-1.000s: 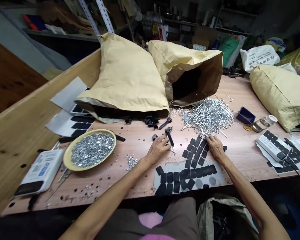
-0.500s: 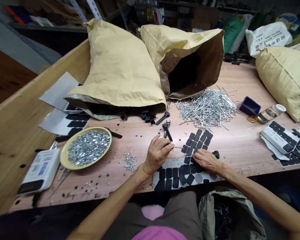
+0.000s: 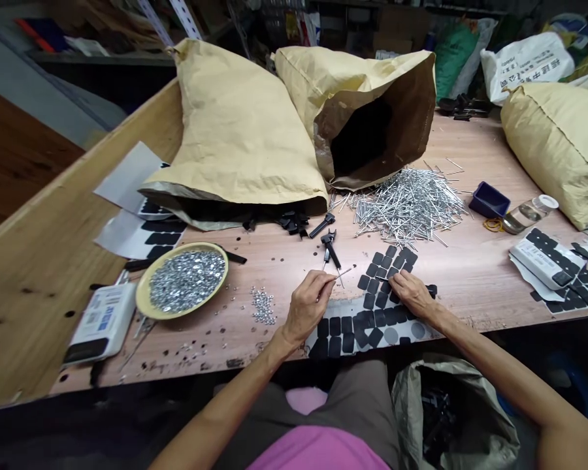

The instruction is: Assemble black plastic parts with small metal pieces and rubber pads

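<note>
My left hand is pinched shut on a thin metal pin that points right, just above the table. My right hand rests with fingers curled on loose black adhesive pads near the front edge; what it holds, if anything, is hidden. A white backing sheet with rows of black pads lies under and between both hands. A black plastic clip lies just beyond the left hand. A heap of silver pins spreads behind the right hand.
A yellow dish of small silver pieces sits left, with a white box beside it. Two tan paper sacks lie at the back, one open. A blue tray, a jar and more pad sheets sit right.
My left hand lifted from the table by the black clip, now pinching a pin. My right hand drew back from the pin heap onto the loose black pads.
</note>
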`<state>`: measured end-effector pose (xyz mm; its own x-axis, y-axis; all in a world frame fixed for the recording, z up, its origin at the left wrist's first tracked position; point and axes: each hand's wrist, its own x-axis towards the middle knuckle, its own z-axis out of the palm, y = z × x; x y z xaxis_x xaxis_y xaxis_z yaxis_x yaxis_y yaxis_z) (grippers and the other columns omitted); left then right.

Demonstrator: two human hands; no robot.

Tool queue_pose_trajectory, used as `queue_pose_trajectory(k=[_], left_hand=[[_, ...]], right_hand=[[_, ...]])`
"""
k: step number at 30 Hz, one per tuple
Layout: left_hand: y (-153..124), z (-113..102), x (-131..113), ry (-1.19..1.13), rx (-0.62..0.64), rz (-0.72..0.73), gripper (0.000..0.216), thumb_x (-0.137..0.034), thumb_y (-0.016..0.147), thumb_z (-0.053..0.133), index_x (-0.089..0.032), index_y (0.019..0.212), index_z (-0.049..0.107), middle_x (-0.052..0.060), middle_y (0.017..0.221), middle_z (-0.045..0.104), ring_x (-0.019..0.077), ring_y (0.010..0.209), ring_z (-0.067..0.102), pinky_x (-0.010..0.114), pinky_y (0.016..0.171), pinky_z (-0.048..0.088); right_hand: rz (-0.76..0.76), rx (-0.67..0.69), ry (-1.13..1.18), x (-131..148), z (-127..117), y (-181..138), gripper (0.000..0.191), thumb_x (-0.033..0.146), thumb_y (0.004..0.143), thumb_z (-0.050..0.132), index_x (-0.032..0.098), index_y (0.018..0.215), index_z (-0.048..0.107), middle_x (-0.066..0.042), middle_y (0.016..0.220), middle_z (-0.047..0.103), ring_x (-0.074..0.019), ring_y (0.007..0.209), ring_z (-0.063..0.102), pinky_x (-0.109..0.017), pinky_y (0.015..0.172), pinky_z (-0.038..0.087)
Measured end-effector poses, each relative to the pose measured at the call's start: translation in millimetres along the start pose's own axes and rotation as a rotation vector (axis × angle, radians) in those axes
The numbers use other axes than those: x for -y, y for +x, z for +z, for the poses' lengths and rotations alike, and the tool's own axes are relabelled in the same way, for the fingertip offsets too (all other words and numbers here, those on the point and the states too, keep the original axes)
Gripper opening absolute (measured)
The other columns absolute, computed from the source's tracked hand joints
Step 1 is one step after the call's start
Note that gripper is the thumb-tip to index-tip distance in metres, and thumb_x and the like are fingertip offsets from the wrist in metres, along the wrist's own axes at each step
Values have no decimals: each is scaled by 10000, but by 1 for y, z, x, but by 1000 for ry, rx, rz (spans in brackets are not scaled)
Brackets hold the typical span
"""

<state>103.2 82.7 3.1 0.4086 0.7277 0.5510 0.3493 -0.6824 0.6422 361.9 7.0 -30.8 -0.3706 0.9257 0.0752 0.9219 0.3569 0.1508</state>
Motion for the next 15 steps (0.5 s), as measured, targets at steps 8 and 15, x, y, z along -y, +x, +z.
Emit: queue_pose_trajectory(k=[8, 15], left_hand=[[-9, -25, -7, -256, -14, -388, 165, -222, 821, 516, -189, 897, 659, 24, 817, 643, 126, 670, 601, 245, 624, 489], [-25, -53, 0, -687, -129, -898, 220, -306, 689, 644, -135, 826, 669, -33, 577, 571, 65, 462, 506, 185, 472, 402]], right_hand=[[213, 45, 353, 7, -50, -27, 290, 272, 948, 382, 206, 869, 653, -56, 780, 595, -170, 707, 548, -263, 627, 425], [361, 214, 531, 51, -76, -154, 369, 481, 908, 394, 260, 855, 684, -54, 767, 691, -202, 679, 666, -290, 578, 517]])
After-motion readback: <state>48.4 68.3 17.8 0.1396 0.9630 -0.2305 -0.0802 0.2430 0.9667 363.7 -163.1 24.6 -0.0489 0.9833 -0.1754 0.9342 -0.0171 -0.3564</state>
